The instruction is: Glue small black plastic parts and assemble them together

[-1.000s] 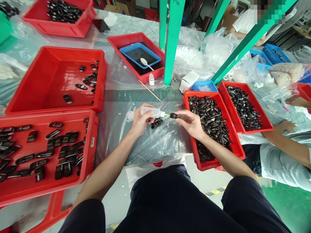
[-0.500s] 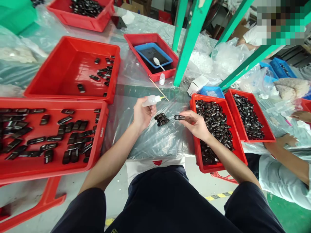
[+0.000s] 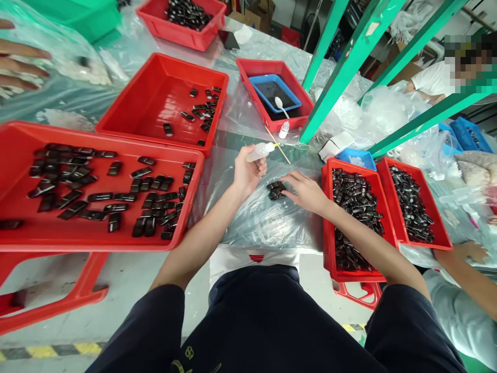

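My left hand point(image 3: 247, 175) is wrapped round a small translucent squeeze bottle point(image 3: 259, 152), its yellowish nozzle pointing right. Over the plastic-covered table, my right hand point(image 3: 309, 194) reaches in from the right to a tight cluster of small glossy black plastic parts point(image 3: 275, 190). Its curled fingertips touch the right side of the cluster and partly hide the piece between them. A thin wooden stick point(image 3: 282, 152) lies just beyond the bottle. Right of my hand, a red bin point(image 3: 327, 228) is heaped with similar black parts.
On the left, a large red tray point(image 3: 23, 228) and another red tray point(image 3: 143, 85) hold spread black parts. A red tray point(image 3: 254, 65) with a blue tray stands beyond, near a small white bottle point(image 3: 284, 129) and green posts point(image 3: 336, 77). Other people's hands point(image 3: 19, 59) show at left and right.
My right hand has moved the black part it held leftward to the cluster. My left hand still holds the bottle. The view has shifted left, and another person's hand has appeared at upper left.
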A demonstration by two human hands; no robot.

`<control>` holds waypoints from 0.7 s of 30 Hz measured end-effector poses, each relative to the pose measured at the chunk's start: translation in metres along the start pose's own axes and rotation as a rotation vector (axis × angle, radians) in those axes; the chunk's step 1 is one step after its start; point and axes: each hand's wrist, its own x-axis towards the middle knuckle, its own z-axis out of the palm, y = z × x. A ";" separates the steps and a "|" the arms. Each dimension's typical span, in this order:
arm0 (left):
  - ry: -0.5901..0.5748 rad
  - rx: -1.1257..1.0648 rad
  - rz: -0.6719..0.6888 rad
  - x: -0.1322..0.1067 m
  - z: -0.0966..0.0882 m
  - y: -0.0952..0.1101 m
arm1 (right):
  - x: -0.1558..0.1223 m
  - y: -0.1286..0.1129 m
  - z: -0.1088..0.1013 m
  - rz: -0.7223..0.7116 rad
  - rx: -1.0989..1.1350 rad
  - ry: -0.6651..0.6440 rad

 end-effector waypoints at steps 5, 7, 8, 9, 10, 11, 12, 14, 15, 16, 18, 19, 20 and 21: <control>-0.020 -0.041 -0.003 -0.004 0.004 0.003 | -0.050 0.047 -0.046 0.308 -0.068 0.185; -0.026 -0.044 -0.003 -0.007 0.007 0.004 | -0.071 0.070 -0.063 0.495 -0.113 0.191; -0.032 -0.039 -0.003 -0.008 0.008 0.005 | -0.081 0.079 -0.069 0.569 -0.126 0.163; -0.040 -0.031 -0.006 -0.009 0.010 0.004 | -0.088 0.087 -0.073 0.623 -0.130 0.123; -0.047 -0.020 -0.011 -0.011 0.011 0.004 | -0.095 0.092 -0.075 0.650 -0.127 0.076; -0.052 -0.008 -0.017 -0.012 0.011 0.003 | -0.099 0.096 -0.074 0.656 -0.124 0.028; -0.055 0.004 -0.023 -0.012 0.011 0.002 | -0.102 0.097 -0.072 0.652 -0.131 -0.017; -0.053 0.027 -0.031 -0.012 0.011 0.000 | -0.104 0.094 -0.064 0.660 -0.202 -0.097; -0.052 0.038 -0.032 -0.012 0.010 -0.001 | -0.103 0.091 -0.059 0.682 -0.259 -0.139; -0.049 0.048 -0.029 -0.011 0.010 -0.001 | -0.102 0.088 -0.056 0.714 -0.317 -0.182; -0.041 0.066 -0.022 -0.010 0.009 -0.002 | -0.100 0.085 -0.051 0.769 -0.400 -0.255; -0.035 0.072 -0.018 -0.010 0.008 -0.002 | -0.100 0.085 -0.051 0.777 -0.415 -0.275; -0.029 0.075 -0.015 -0.009 0.008 -0.002 | -0.100 0.085 -0.051 0.775 -0.417 -0.283; -0.026 0.075 -0.013 -0.009 0.008 -0.001 | -0.101 0.086 -0.053 0.770 -0.413 -0.276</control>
